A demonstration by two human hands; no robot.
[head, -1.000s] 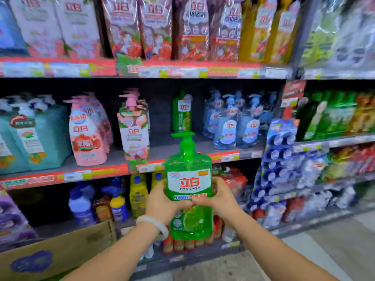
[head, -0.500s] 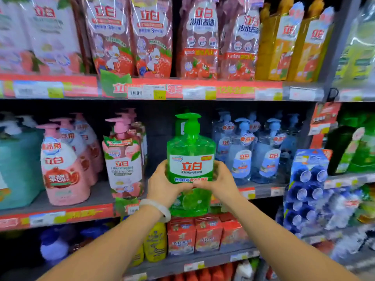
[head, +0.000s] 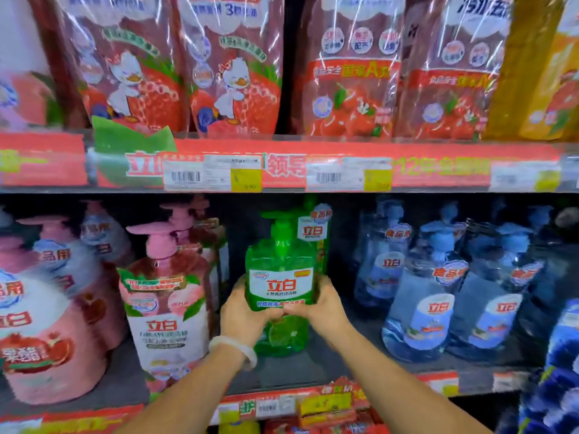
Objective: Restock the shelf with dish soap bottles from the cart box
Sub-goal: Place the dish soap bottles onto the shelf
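Hands hold a green dish soap bottle (head: 280, 283) from both sides. The left hand (head: 242, 311) curls its fingers round the left side of the bottle, and the thumb lies across the front, under the white label. The right hand (head: 322, 303) does the same on the right side, with its fingers wrapped round the back edge. The two thumbs nearly meet in the middle. A pale bracelet (head: 238, 349) sits on the left wrist.

The bottle stands upright on the middle shelf (head: 313, 368), or just above it; I cannot tell if its bottom touches. Its green pump top points to the left. A second green bottle (head: 316, 233) stands right behind it, deeper in the shelf.

To the left stands a bottle with a pink pump (head: 166, 302) and a peach picture on the front. More pink bottles (head: 40, 327) stand further left. To the right stand clear blue bottles (head: 423, 302) in rows. On the shelf above stand red bags (head: 232, 67) with a duck and strawberries on them. White and yellow price tags (head: 213, 175) stick on the red shelf strip.
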